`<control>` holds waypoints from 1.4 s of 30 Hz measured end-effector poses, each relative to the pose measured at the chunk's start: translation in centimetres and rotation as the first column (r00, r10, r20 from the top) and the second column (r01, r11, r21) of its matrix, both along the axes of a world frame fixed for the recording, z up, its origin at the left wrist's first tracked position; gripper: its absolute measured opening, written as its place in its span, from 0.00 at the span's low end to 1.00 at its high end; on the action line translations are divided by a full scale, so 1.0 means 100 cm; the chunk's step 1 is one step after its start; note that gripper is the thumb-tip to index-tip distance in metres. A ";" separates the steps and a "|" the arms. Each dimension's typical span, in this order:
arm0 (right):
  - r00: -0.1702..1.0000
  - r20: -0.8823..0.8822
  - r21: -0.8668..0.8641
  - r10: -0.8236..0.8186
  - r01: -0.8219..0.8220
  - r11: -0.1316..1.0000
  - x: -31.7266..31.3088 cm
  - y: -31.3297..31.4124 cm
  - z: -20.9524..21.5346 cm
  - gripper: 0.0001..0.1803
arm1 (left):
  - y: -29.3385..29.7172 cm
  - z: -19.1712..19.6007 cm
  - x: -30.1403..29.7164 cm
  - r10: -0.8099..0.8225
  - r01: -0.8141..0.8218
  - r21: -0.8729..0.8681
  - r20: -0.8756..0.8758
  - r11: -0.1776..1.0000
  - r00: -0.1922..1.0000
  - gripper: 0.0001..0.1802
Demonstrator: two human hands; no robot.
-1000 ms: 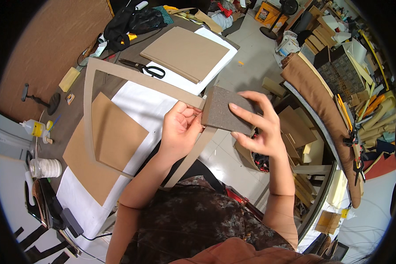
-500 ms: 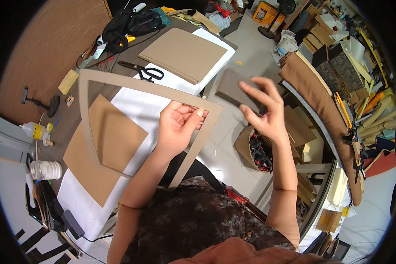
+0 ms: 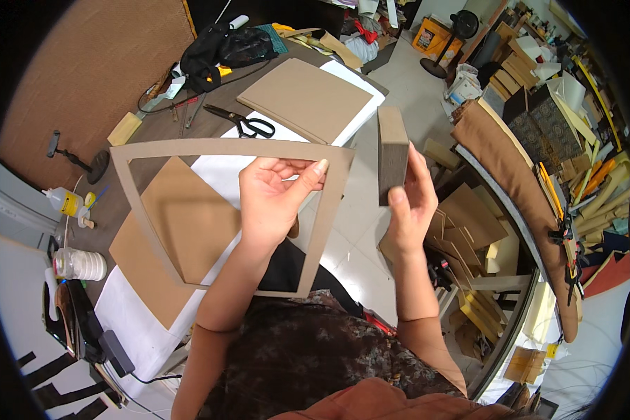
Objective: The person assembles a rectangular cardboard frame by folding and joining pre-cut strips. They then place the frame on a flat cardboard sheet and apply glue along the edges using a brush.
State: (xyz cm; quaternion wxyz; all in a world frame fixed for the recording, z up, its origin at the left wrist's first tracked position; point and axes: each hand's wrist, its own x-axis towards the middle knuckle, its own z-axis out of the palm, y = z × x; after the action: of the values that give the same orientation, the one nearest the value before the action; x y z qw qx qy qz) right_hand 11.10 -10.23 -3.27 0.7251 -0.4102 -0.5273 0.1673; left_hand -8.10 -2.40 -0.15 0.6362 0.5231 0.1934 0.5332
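Observation:
My left hand point(image 3: 276, 199) pinches a thin tan cardboard frame point(image 3: 224, 146) near its far right corner, thumb on top. The frame is raised and tilted over the table's edge, its open middle showing what lies below. To the right, my right hand point(image 3: 414, 206) grips a brown rectangular block point(image 3: 392, 154) upright between thumb and fingers. The block has a darker, rough-looking side and stands apart from the frame. Beneath the frame, a flat brown board point(image 3: 143, 252) lies on white paper. Beyond it are black-handled scissors point(image 3: 248, 126) and a stack of tan boards point(image 3: 308, 98).
Glue bottles point(image 3: 64, 201), a clear jar point(image 3: 80, 264) and a small black stand point(image 3: 94, 168) line the table's left side. A rack with a roll of brown material point(image 3: 511, 164) curves along the right, with cardboard pieces point(image 3: 472, 210) stored beneath. A fan point(image 3: 463, 24) stands far off.
The block has turned from lying flat behind my spread right fingers to upright in my grip. My right hand has moved slightly left and down. The frame's near edge has swung right.

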 end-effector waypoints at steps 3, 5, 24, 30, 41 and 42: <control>0.955 0.255 0.234 -0.153 0.093 0.968 -0.020 0.001 -0.002 0.38 | -0.008 0.008 0.006 -0.014 0.015 -0.023 0.067 1.000 0.998 0.10; 0.944 0.271 0.242 -0.190 0.124 0.962 -0.025 0.006 0.001 0.37 | -0.011 0.012 0.010 -0.036 0.035 0.009 0.124 0.999 0.992 0.10; 0.900 0.416 0.168 -0.134 0.070 0.983 -0.034 0.025 -0.005 0.30 | 0.005 0.012 -0.012 0.162 -0.148 -0.159 0.073 0.976 0.984 0.10; 0.969 -0.228 -0.073 0.096 -0.115 0.991 -0.021 0.020 -0.044 0.40 | 0.030 0.017 -0.040 0.326 -0.295 -0.235 0.105 0.926 0.940 0.13; 0.727 -0.216 -0.170 0.652 -0.686 0.708 -0.026 -0.012 -0.062 0.47 | 0.068 0.011 -0.054 0.392 -0.334 -0.275 0.193 0.902 0.900 0.15; 0.749 -0.176 -0.229 0.639 -0.663 0.713 -0.026 -0.009 -0.059 0.43 | 0.069 0.011 -0.052 0.383 -0.326 -0.273 0.193 0.905 0.903 0.16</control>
State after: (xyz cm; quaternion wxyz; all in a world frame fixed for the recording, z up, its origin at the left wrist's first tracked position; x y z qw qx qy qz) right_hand 8.47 -11.15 -9.19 0.5762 -0.2881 -0.5780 0.5009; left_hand -13.33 4.49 0.94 0.6038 0.3312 0.2683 0.6736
